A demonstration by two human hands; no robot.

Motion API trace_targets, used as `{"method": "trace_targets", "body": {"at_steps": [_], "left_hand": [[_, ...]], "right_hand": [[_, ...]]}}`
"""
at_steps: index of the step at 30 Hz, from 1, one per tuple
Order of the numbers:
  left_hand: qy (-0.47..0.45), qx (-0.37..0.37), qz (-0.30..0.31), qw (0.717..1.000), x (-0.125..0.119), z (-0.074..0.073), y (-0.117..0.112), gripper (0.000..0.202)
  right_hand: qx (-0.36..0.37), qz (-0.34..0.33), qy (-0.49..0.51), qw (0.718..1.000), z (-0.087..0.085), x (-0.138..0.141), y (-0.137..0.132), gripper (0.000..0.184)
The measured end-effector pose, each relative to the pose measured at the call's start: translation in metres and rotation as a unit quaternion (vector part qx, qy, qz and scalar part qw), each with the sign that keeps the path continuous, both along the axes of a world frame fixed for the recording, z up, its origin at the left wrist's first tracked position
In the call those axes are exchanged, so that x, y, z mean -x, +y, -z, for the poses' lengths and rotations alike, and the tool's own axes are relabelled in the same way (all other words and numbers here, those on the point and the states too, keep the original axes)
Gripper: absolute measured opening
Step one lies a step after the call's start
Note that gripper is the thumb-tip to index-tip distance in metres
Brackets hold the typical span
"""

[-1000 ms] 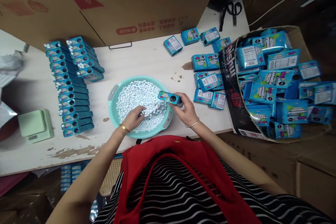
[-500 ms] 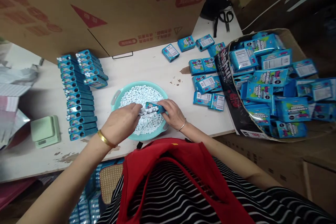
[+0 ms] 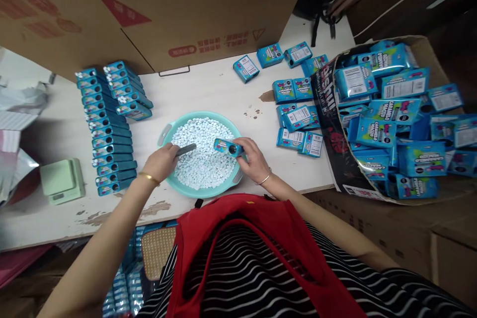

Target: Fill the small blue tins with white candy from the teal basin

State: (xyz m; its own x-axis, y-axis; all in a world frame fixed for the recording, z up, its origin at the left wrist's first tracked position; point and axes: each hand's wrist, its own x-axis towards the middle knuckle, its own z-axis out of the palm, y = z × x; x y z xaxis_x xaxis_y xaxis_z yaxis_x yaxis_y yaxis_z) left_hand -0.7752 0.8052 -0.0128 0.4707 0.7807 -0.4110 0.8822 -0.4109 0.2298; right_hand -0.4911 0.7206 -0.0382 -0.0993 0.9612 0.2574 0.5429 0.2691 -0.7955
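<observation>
My left hand (image 3: 161, 161) is closed around a small grey metal scoop (image 3: 185, 150), which reaches over the left side of a turquoise basin (image 3: 172, 182). White candy pieces (image 3: 201, 171) fill the basin. Over its right side, my right hand (image 3: 255, 160) grips a small blue candy box (image 3: 223, 146) between thumb and fingers. A dark round opening shows on the box's upward face, close to my fingertips. Scoop and box are apart. Whether candy lies in the scoop I cannot make out.
Blue boxes stand in two rows (image 3: 114, 151) at left, beside a pale green scale (image 3: 61, 181). More boxes (image 3: 292, 90) lie right of the basin, near a carton (image 3: 328, 124) heaped with them. A large cardboard box (image 3: 208, 20) stands behind. Another person's hand (image 3: 345, 0) reaches toward black-handled scissors (image 3: 330, 19).
My left hand has drawn the scoop left, away from the box. My right hand has shifted slightly right, and the box's opening now shows. Another person's hand has appeared at the scissors.
</observation>
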Motion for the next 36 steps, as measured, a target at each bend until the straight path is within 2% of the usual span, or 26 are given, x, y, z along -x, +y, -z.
{"method": "trace_targets", "body": {"at_steps": [3, 5, 8, 10, 12, 14, 16, 20, 23, 25, 30, 33, 36], "left_hand": [[-0.007, 0.031, -0.041, 0.999, -0.005, 0.060, 0.003, 0.020], [-0.037, 0.039, -0.037, 0.998, -0.024, 0.086, 0.002, 0.021], [-0.091, 0.060, -0.024, 0.994, -0.056, 0.108, -0.003, 0.024], [-0.125, 0.074, -0.018, 0.989, -0.071, 0.114, -0.008, 0.030], [-0.155, 0.086, -0.017, 0.984, -0.076, 0.114, -0.013, 0.031], [-0.177, 0.093, -0.015, 0.980, -0.072, 0.105, -0.017, 0.028], [-0.203, 0.092, -0.016, 0.975, -0.061, 0.086, -0.021, 0.026], [-0.273, 0.059, -0.006, 0.960, -0.037, 0.026, -0.024, 0.025], [-0.266, 0.034, 0.036, 0.963, -0.029, -0.019, -0.026, 0.024], [-0.249, 0.025, 0.065, 0.966, -0.029, -0.041, -0.027, 0.025], [-0.179, 0.023, 0.098, 0.979, -0.041, -0.071, -0.028, 0.025], [-0.079, 0.016, 0.106, 0.991, -0.053, -0.087, -0.029, 0.029], [0.026, -0.020, 0.121, 0.992, -0.069, -0.106, -0.034, 0.033]], "right_hand": [[0.010, 0.024, 0.001, 1.000, -0.004, -0.011, 0.000, 0.044], [0.014, 0.033, 0.000, 0.999, -0.005, -0.017, -0.001, 0.041], [0.022, 0.056, 0.001, 0.998, -0.008, -0.024, -0.002, 0.036], [0.033, 0.078, 0.002, 0.996, -0.008, -0.028, -0.003, 0.033], [0.042, 0.093, 0.002, 0.995, -0.008, -0.031, -0.004, 0.031], [0.045, 0.101, 0.000, 0.994, -0.007, -0.034, -0.006, 0.030], [0.042, 0.105, -0.001, 0.994, -0.006, -0.035, -0.007, 0.030], [0.023, 0.079, -0.009, 0.997, -0.006, -0.031, -0.009, 0.033], [0.003, 0.052, -0.019, 0.998, -0.008, -0.020, -0.007, 0.037], [-0.009, 0.035, -0.027, 0.999, -0.008, -0.012, -0.004, 0.040], [-0.020, -0.008, -0.055, 0.998, -0.004, 0.003, -0.002, 0.048], [-0.023, -0.030, -0.071, 0.997, -0.001, 0.008, -0.002, 0.051], [-0.018, -0.048, -0.079, 0.996, 0.002, 0.012, -0.003, 0.052]]}}
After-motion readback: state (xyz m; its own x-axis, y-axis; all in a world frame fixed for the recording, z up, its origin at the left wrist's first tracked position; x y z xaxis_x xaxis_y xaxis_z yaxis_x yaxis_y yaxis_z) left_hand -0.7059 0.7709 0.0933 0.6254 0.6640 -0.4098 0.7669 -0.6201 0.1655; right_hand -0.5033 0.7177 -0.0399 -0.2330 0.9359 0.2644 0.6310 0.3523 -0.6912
